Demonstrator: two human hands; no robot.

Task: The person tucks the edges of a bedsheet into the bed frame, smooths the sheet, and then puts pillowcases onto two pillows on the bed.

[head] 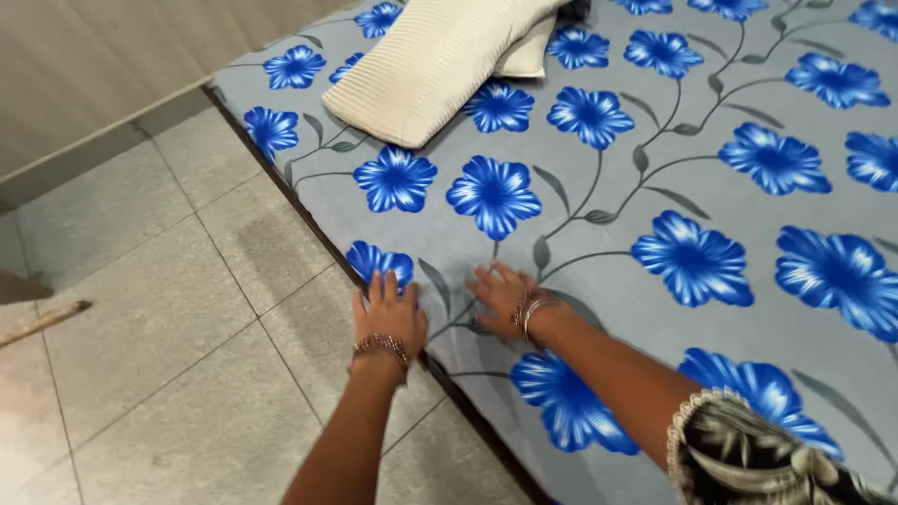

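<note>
A grey bedsheet (645,234) printed with large blue flowers covers the bed. My left hand (387,311) lies flat with fingers spread on the sheet's edge at the bed's side, a bangle on the wrist. My right hand (502,293) also rests palm down on the sheet a little further in, fingers apart, bangles on the wrist. Neither hand grips anything. Two cream ribbed pillows (440,61) lie at the far end of the bed.
The grey tiled floor (159,309) runs along the left of the bed. A beige wall (84,65) stands behind. A wooden stick (42,323) pokes in at the far left on the floor.
</note>
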